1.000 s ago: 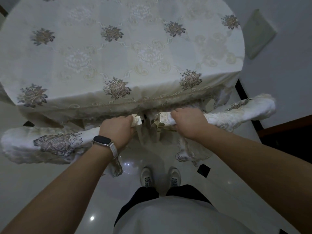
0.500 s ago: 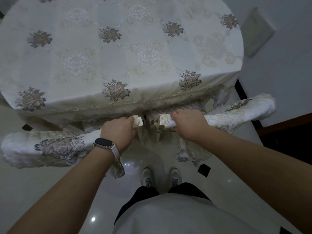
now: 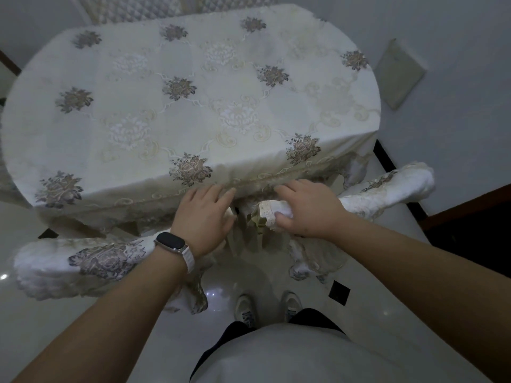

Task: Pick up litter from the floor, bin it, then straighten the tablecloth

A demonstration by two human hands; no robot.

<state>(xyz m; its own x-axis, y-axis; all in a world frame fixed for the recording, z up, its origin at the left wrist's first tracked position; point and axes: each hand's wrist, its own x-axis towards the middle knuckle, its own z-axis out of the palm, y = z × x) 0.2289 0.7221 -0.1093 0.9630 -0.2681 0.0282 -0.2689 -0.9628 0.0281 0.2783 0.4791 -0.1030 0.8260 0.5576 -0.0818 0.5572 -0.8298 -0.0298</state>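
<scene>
A cream tablecloth [image 3: 193,106] with embroidered flowers covers the oval table and lies flat on top; its lace hem hangs along the near edge. My left hand [image 3: 203,217], with a watch on the wrist, lies with straight fingers spread at that hem. My right hand [image 3: 309,208] reaches its straight fingers to the hem, while palm and thumb rest on the end of a cloth-covered padded bar [image 3: 387,189]. A matching bar [image 3: 69,266] juts out to the left under my left wrist. No litter shows on the floor.
The glossy pale tiled floor [image 3: 55,327] has small black inlays. My shoes [image 3: 244,308] stand close to the table. A quilted chair back [image 3: 138,6] is at the far side, a wall plate [image 3: 401,73] at the right, dark wooden furniture [image 3: 470,217] beyond.
Both hands have uncurled from the ends of the padded bars and moved forward to the tablecloth's near hem. The view has tilted up, showing more of the table.
</scene>
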